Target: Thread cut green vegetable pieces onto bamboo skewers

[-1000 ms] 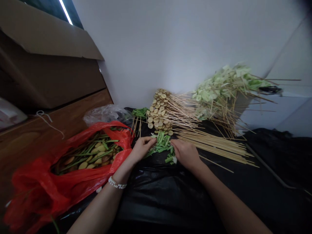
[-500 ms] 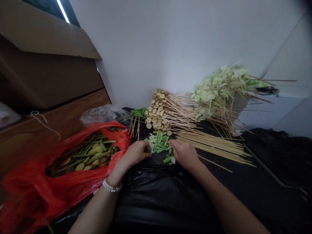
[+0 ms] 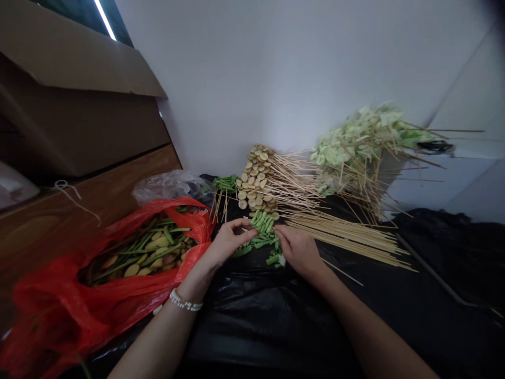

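Cut green stalk pieces (image 3: pixel 262 223) lie in a small heap on black plastic sheeting (image 3: pixel 252 310), between my two hands. My left hand (image 3: pixel 231 241), a pearl bracelet at its wrist, has thumb and forefinger closed about the left end of a row of these pieces. My right hand (image 3: pixel 298 250) is curled in a pinch at the row's right end. From beneath it a thin bamboo skewer (image 3: pixel 342 271) sticks out to the lower right; its tip is hidden among fingers and greens. A few short green pieces (image 3: pixel 273 259) rest beside my right fingers.
Beyond the heap are stacked skewers of potato slices (image 3: pixel 258 184) and a bundle of greens (image 3: pixel 225 183). Bare skewers (image 3: pixel 355 237) lie right, below skewered cabbage (image 3: pixel 355 134). At left are a red bag (image 3: pixel 98 305) of vegetables, clear plastic (image 3: pixel 171 187) and a cardboard box (image 3: pixel 87 121).
My left hand has moved right and slightly up, onto the green pieces. The skewer under my right hand has shifted, its outer end now farther left and lower.
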Available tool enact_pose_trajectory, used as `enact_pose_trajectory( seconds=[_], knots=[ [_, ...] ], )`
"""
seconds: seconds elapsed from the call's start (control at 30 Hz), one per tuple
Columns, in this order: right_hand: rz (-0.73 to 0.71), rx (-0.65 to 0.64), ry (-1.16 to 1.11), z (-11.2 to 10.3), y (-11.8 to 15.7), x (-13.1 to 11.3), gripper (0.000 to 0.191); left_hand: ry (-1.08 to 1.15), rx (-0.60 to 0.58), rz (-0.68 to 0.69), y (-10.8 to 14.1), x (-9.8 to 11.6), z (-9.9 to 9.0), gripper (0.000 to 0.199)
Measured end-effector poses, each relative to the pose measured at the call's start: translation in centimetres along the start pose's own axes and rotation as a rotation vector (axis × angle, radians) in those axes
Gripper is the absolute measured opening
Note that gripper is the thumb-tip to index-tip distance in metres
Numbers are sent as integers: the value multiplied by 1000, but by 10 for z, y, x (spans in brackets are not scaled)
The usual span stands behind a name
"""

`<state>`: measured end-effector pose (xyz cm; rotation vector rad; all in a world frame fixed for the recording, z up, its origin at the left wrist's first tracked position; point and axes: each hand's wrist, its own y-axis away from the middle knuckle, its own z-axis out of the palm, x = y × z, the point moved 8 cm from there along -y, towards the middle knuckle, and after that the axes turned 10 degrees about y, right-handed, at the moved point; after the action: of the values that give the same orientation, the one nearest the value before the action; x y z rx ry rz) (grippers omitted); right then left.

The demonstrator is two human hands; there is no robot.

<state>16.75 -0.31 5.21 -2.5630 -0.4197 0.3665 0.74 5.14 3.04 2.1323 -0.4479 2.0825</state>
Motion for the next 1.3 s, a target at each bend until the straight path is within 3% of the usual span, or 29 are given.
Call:
enact_pose_trajectory(
  seconds=[0.13, 0.27, 0.4, 0.53, 0.63, 0.73, 0.83, 0.93, 1.07, 1.2, 1.3],
  knots=[
    [-43, -12, -9, 4, 2, -4, 30, 397, -4, -148, 2, -15, 12, 34],
    [-22, -90, 125, 2, -1, 4, 29, 630, 183, -147, -2, -23, -5, 30],
    [14, -184, 345, -14, -8, 32, 25, 695, 313, -108, -5, -28, -20, 30],
    [24, -141, 539, -47, -14, 62, 27, 666, 256, -127, -4, -30, -7, 35],
    [193, -78, 575, -64, -18, 83, 30, 548, 123, -128, 3, -23, 13, 43],
    [289, -80, 397, -51, -27, 84, 30, 396, -196, -189, 14, -18, 46, 36],
    [119, -108, 82, -21, -45, 55, 29, 320, -407, -262, 27, -19, 66, 33],
    [55, -135, -124, 1, -54, 35, 26, 320, -367, -262, 25, -19, 61, 31],
    [128, -119, -307, 13, -54, 30, 29, 375, -283, -235, 18, -20, 51, 33],
    [181, -147, -470, 10, -48, 28, 32, 448, -173, -180, 12, -17, 40, 39],
    [199, -246, -602, 2, -34, 29, 35, 615, -38, -152, 7, -13, 23, 50]
  ],
)
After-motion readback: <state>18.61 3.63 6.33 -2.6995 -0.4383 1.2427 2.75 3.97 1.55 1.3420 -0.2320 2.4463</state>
